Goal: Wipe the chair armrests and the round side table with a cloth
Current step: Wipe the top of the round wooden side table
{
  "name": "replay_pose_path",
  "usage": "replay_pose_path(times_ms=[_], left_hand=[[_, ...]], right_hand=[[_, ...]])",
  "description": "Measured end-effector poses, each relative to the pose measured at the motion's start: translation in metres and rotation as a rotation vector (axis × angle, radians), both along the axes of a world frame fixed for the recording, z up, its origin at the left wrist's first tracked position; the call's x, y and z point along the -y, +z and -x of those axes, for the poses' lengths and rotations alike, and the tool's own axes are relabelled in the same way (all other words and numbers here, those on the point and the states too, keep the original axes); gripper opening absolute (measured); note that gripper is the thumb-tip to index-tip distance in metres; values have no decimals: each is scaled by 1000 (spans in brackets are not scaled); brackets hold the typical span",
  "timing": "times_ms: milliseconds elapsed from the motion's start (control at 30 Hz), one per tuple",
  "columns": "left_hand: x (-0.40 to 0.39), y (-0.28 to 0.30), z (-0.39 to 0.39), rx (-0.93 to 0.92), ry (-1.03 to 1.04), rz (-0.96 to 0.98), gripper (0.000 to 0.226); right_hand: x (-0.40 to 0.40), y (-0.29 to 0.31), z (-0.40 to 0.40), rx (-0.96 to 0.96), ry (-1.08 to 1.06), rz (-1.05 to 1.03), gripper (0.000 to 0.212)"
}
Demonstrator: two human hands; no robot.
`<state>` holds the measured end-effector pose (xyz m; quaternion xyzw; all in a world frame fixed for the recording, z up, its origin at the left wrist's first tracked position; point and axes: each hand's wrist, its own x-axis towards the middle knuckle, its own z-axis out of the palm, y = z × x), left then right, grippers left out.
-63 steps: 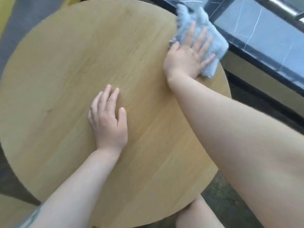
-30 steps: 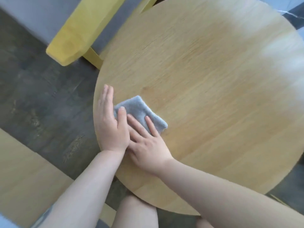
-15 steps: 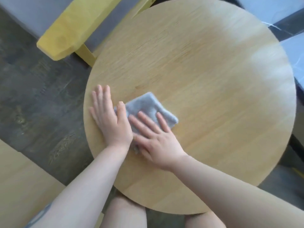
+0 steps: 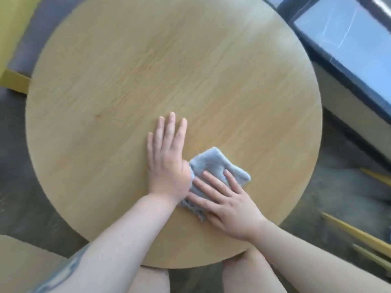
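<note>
The round wooden side table (image 4: 127, 81) fills most of the view. A folded grey cloth (image 4: 213, 163) lies on its near part. My right hand (image 4: 228, 201) presses flat on the cloth with straight, spread fingers. Just left of it my left hand (image 4: 167, 157) rests flat on the bare tabletop, its thumb side touching the cloth's edge. Part of a yellow chair (image 4: 12, 81) shows at the left edge.
A dark ledge with a marble-like top (image 4: 349, 39) runs along the upper right. Yellow wooden chair legs (image 4: 359, 233) lie low at the right. Dark floor surrounds the table, and my knees show under its near edge.
My right hand slid the cloth from the table's far right edge to the near left side beside my left hand, then rightward toward the near middle. The view shifted with it.
</note>
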<state>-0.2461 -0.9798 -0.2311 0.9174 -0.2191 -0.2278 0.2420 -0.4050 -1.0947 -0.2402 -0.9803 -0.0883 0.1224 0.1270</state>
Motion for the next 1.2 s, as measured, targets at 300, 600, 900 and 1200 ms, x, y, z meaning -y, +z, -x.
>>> replay_pose_path(times_ms=[300, 600, 900, 1200], left_hand=[[22, -3, 25, 7, -77, -57, 71], [37, -4, 35, 34, 38, -83, 66], [70, -7, 51, 75, 276, -98, 72], [69, -13, 51, 90, 188, -166, 72]], right_hand=[[156, -1, -21, 30, -580, 73, 57], [156, -6, 68, 22, 325, 40, 59], [92, -1, -24, 6, -784, -39, 61], [190, -3, -24, -13, -487, 54, 58]])
